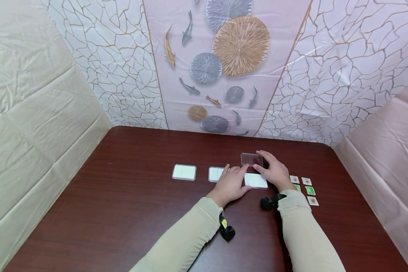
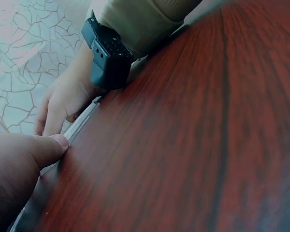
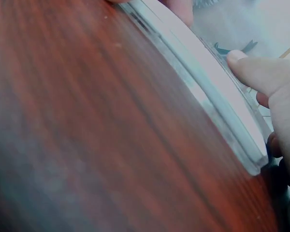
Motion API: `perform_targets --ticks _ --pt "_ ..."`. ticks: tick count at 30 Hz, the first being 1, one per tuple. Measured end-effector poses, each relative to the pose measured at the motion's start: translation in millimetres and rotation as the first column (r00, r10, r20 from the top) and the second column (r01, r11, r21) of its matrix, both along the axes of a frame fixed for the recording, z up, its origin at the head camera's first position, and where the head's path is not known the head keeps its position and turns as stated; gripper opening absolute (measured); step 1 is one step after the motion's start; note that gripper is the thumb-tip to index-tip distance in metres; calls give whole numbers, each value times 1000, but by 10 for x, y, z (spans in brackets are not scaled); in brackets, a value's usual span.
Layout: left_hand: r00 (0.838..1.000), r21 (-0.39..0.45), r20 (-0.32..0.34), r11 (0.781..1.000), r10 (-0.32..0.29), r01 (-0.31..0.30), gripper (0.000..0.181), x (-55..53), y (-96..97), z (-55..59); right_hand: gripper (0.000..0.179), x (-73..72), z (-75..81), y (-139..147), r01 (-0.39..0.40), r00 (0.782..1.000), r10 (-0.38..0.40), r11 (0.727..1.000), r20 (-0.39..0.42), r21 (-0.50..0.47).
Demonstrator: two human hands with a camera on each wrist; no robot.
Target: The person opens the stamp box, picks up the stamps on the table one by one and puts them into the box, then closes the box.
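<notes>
The left hand (image 1: 228, 186) is nearest. Its thumb lies at the near edge of a white-filled case (image 1: 256, 181) and its index finger at the far left corner; the left end of the case is pinched between them. The right hand (image 1: 275, 172) is positioned at the case's far right side. Its thumb and index finger are spread apart about the right end of a clear cover (image 1: 248, 159), which lies just beyond the case; whether they grip the cover cannot be told.

The left wrist view shows the left thumb tip against the case edge, a contact less distinct from the head. The right wrist view shows the case profile: a white layer above a clear rim. Only the head view shows small printed cards (image 1: 310, 190) at right, two further cases (image 1: 184, 172) at left, one partly covered by the left fingers, and the full central panel (image 1: 239, 45) of the backdrop.
</notes>
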State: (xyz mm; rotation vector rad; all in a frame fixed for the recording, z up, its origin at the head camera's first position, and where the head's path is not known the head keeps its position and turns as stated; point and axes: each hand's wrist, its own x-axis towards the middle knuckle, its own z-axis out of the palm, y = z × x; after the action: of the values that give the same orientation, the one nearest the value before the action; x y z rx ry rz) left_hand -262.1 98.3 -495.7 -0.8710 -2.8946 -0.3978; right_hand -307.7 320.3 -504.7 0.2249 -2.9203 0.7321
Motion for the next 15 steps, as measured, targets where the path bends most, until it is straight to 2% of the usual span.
perform_targets --ticks 7,11,15 --pt "1000 39 -6 999 -17 18 82 -14 -118 -5 53 112 -47 -25 8 984 -32 991 -174 -137" --pt "1000 67 -13 998 -17 18 83 -50 -308 -12 46 178 -49 -66 -6 974 -36 983 -224 -185" --pt "999 81 -26 996 -26 28 84 -97 -546 -13 44 225 -40 -106 -41 963 -10 982 -268 -184"
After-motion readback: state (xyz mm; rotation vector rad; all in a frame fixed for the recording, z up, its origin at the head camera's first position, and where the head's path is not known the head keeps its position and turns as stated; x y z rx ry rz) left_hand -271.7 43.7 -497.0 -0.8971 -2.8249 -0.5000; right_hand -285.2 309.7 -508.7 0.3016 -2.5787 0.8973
